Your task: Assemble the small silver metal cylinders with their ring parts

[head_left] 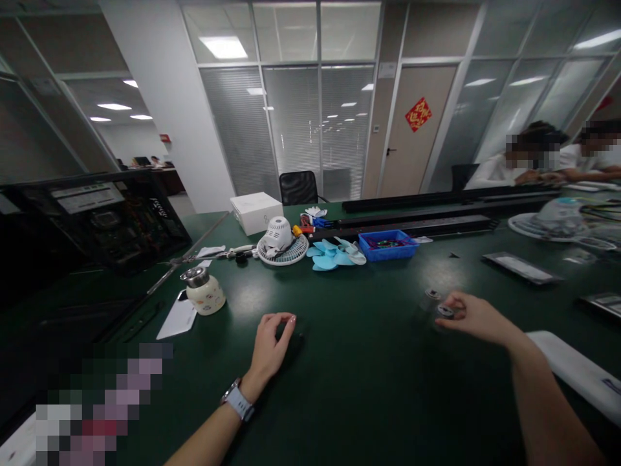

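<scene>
Loosely curled left hand (270,342), half open, empty; right hand (476,317) pinches small cylinder (444,312).

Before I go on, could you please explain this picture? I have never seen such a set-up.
There is no machine here: a person works with two bare hands. The one picture comes from a camera on that person's head, looking forward and down. The right hand holds a small cylinder, blurred; a second cylinder stands close by. The left hand is over the table, with nothing visibly held. Farther back on the table are a jar, a box, a fan part, blue blades and a tray.
</scene>
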Tool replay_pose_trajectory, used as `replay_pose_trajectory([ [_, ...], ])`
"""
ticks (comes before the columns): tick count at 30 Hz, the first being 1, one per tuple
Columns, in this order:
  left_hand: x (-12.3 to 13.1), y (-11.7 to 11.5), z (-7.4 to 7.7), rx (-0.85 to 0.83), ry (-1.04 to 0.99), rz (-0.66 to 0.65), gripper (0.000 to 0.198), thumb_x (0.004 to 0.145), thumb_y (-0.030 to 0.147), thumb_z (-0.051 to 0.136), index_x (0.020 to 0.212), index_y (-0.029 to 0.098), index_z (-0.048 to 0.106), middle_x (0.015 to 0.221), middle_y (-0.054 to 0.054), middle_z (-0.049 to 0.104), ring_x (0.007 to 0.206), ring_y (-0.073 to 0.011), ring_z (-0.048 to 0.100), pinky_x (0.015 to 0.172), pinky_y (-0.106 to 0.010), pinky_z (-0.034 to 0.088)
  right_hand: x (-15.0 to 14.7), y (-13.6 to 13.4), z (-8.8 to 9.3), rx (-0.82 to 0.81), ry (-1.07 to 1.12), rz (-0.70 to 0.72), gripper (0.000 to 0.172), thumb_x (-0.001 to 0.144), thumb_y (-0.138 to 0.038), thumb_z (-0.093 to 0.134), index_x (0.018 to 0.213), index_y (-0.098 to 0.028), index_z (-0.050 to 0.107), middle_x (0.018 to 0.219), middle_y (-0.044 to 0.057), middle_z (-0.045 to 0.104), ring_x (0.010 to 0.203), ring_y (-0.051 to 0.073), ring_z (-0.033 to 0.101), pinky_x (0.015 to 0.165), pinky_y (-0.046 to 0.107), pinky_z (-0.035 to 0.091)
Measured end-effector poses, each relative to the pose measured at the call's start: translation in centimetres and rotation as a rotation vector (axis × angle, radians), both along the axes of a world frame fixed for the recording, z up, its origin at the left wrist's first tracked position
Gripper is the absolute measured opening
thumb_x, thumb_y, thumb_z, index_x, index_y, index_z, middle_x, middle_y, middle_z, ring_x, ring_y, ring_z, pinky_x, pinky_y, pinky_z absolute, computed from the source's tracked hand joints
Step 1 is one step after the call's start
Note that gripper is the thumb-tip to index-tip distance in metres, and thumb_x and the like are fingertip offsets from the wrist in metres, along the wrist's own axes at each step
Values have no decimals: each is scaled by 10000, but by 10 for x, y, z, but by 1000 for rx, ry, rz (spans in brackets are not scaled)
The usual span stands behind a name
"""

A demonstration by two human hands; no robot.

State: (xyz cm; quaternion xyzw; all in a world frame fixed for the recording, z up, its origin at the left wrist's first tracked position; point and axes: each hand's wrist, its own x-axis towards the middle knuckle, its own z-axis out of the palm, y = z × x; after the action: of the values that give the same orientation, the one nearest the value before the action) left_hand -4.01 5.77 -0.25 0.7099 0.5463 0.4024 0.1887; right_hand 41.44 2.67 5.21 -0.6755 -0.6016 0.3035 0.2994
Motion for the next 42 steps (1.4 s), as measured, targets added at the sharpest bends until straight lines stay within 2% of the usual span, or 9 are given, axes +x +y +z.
replay_pose_trajectory([
  [7,0,0,-1,-4,-18,-9,350,930,458,427,999,232,684,1003,-57,669,1004,-236,565,869,-387,468,1,-2,2,-90,-51,-67,312,486,-294,777,677,-234,538,768,93,725,759,283,695,697,384,543],
  [11,1,-1,-1,25,-12,4,353,942,442,407,977,225,682,992,-52,682,1010,-232,560,889,-383,454,-6,-12,17,65,-225,-139,465,505,-352,806,912,-223,623,972,137,709,920,328,660,797,451,511],
  [14,1,-2,0,28,-16,19,352,949,433,396,976,221,677,992,-53,677,996,-226,565,873,-372,457,-56,-13,34,375,-298,-119,429,679,-431,709,1053,-232,641,1008,113,687,928,308,637,788,451,491],
  [16,1,-1,-1,31,-21,25,351,951,432,395,976,219,673,988,-54,675,987,-224,568,865,-369,458,-110,-7,35,490,-195,72,298,807,-413,601,1047,-248,665,960,77,684,858,237,634,746,379,494],
  [20,0,0,-3,58,-21,28,353,951,432,394,968,214,671,980,-54,673,980,-225,568,873,-375,449,-208,18,-1,281,-7,587,317,826,-426,614,1082,-258,695,830,25,670,687,143,588,624,269,462],
  [26,1,0,-3,92,-7,17,350,955,421,387,954,210,667,946,-53,684,961,-229,559,860,-376,448,-258,48,-49,188,-49,538,447,774,-488,663,1148,-242,679,783,11,677,621,115,547,580,238,397],
  [36,1,0,-3,74,18,11,368,951,438,383,979,210,670,948,-58,686,966,-228,568,850,-376,463,-259,36,-44,317,-213,453,206,844,-425,612,919,-291,750,825,3,649,718,133,577,618,250,389],
  [39,0,0,-2,58,23,19,391,951,455,371,975,204,670,956,-69,675,954,-228,580,836,-378,474,-209,26,-24,434,-198,379,227,875,-425,567,937,-283,734,851,10,657,741,147,588,668,271,429],
  [42,0,1,-3,47,27,8,399,949,468,371,981,202,666,969,-75,665,959,-231,580,835,-383,477,-125,16,-6,554,-269,171,295,880,-468,527,954,-266,728,919,38,683,823,188,612,740,320,457],
])
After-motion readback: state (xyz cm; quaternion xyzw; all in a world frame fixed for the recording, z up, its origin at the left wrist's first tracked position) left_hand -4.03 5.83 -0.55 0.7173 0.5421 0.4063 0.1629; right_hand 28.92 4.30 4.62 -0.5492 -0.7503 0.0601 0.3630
